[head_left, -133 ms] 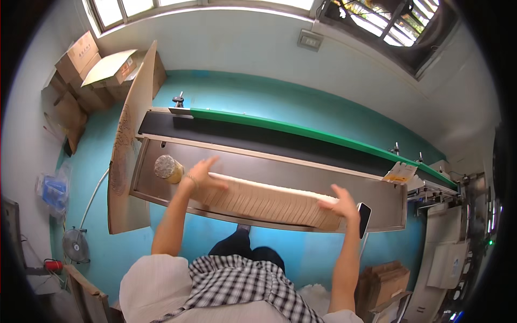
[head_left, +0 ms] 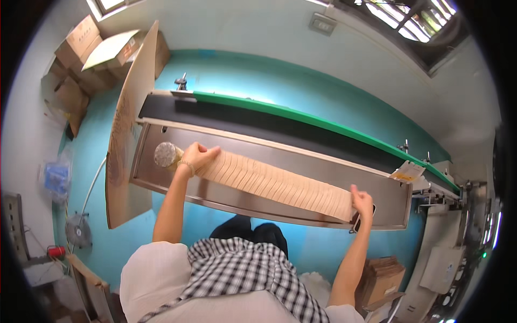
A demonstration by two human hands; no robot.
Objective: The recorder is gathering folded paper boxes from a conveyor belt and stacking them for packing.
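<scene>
Both hands had a grip on the same thing: a long beige row of thin, flat pieces (head_left: 277, 187) packed face to face, kinda like a loaf of sliced bread. The left hand (head_left: 199, 158) was clamped on the row's left end, thumb toward the pieces, and the right hand (head_left: 363, 203) was squeezing the other end with its thumb sticking up. The row ran slantwise over the metal tray (head_left: 344, 172), its right end closer to the tray's front edge. Couldn't tell if its underside was touching the tray or just clear of it.

At the tray's left end, right by the left wrist, there was a yellowish jar (head_left: 166, 155) with a greyish top. A dark phone (head_left: 356, 222), mostly hidden by the right wrist, sat at the tray's front edge toward the right.

Just past the tray's far edge ran a black conveyor belt (head_left: 269, 130) with a green rail (head_left: 291, 114) along its back. A big cardboard sheet (head_left: 126, 140) stood at the tray's left end, and way beyond that were some cardboard boxes (head_left: 102, 62). More flattened cardboard (head_left: 383, 277) was piled below the tray's right end.
</scene>
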